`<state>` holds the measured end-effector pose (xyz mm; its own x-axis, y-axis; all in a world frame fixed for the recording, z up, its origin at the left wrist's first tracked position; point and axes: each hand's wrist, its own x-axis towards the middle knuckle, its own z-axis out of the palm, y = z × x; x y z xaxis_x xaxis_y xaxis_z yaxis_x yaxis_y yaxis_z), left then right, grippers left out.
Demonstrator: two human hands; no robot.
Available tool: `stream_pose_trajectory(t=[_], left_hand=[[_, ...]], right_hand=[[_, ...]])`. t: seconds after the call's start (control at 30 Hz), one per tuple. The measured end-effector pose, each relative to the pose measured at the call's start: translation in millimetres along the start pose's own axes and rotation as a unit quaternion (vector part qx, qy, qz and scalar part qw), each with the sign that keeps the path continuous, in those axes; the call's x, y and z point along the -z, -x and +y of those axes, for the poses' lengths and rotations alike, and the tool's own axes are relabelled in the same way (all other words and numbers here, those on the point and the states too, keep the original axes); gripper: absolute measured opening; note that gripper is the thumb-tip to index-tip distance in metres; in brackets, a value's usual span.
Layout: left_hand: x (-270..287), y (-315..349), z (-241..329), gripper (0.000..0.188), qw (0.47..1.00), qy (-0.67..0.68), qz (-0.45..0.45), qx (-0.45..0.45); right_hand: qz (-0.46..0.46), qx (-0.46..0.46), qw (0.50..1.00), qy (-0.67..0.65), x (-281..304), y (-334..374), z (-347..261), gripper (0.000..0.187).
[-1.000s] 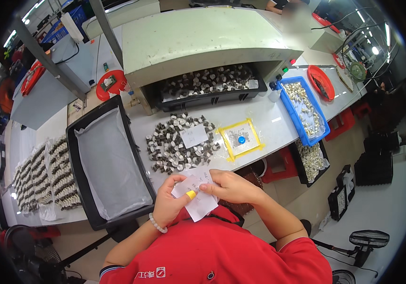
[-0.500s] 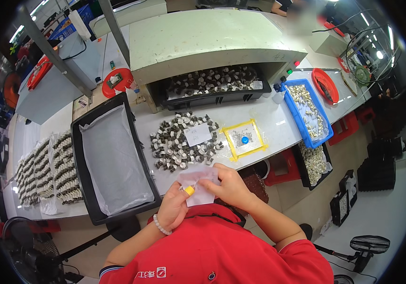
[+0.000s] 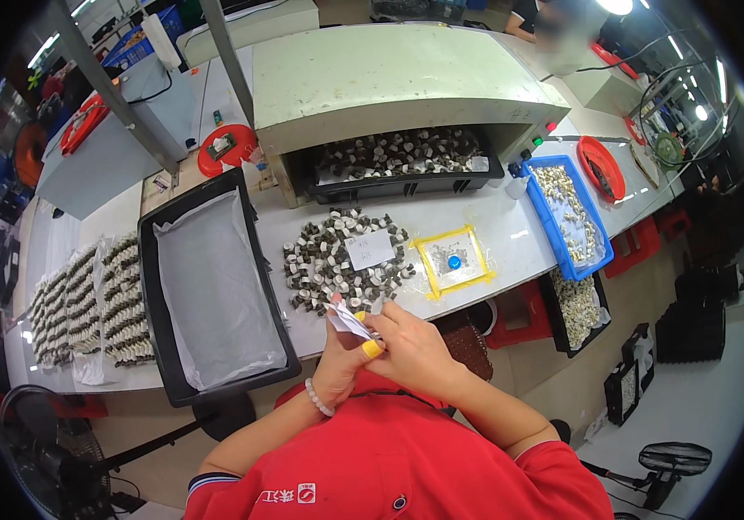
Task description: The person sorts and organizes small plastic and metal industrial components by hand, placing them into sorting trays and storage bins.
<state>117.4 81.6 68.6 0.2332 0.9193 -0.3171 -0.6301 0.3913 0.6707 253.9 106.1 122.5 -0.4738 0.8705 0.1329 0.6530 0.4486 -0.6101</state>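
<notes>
My left hand (image 3: 337, 368) and my right hand (image 3: 413, 345) are brought together in front of my chest, just short of the table edge. Between them is a folded piece of white paper (image 3: 348, 321), its sharp corner pointing away from me. The fingers of both hands are closed on it. Yellow covers show at my fingertips. Just beyond the paper lies a loose pile of small black-and-white cylindrical parts (image 3: 320, 273), with a white paper slip (image 3: 370, 250) on top. The palm sides of both hands are hidden.
A black tray (image 3: 153, 321) lined with white sheet lies left, beside rows of parts (image 3: 125, 299). A machine (image 3: 407, 78) with a parts-filled black tray (image 3: 407, 185) stands behind. Right are a yellow-taped square (image 3: 452, 284) with a blue cap (image 3: 454, 262) and a blue bin (image 3: 602, 260).
The paper, spread flatter before, is now folded smaller. My right hand has moved in against my left. The whole view has shifted slightly.
</notes>
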Motion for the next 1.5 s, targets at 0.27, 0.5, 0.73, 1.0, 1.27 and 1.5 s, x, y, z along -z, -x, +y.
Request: stream_pose_trajectory(t=[0.27, 0.5, 0.73, 1.0, 1.27, 1.5], left_hand=[[6.8, 5.6, -1.7, 0.097, 0.995, 0.083, -0.042, 0.026], [10.5, 2.6, -0.5, 0.081, 0.994, 0.096, 0.012, 0.042], [9.2, -2.4, 8.0, 0.049, 0.989, 0.136, -0.031, 0.045], [6.9, -2.3, 9.1, 0.038, 0.991, 0.133, -0.006, 0.031], [10.6, -2.5, 8.9, 0.040, 0.994, 0.103, -0.012, 0.018], [8.3, 3.7, 16.2, 0.042, 0.996, 0.075, -0.049, 0.006]], right_hand=[[-0.017, 0.012, 1.000, -0.011, -3.4, 3.2, -2.7, 0.045], [-0.020, 0.032, 0.996, -0.083, -5.1, 5.1, 0.9, 0.053], [-0.056, -0.082, 0.965, -0.245, 11.2, 4.8, 13.1, 0.043], [-0.087, -0.166, 0.884, -0.429, 3.9, 6.1, 26.9, 0.025], [-0.091, -0.174, 0.890, -0.412, 6.2, 2.5, 33.6, 0.023], [-0.083, -0.178, 0.898, -0.394, 8.9, -9.5, 20.0, 0.020]])
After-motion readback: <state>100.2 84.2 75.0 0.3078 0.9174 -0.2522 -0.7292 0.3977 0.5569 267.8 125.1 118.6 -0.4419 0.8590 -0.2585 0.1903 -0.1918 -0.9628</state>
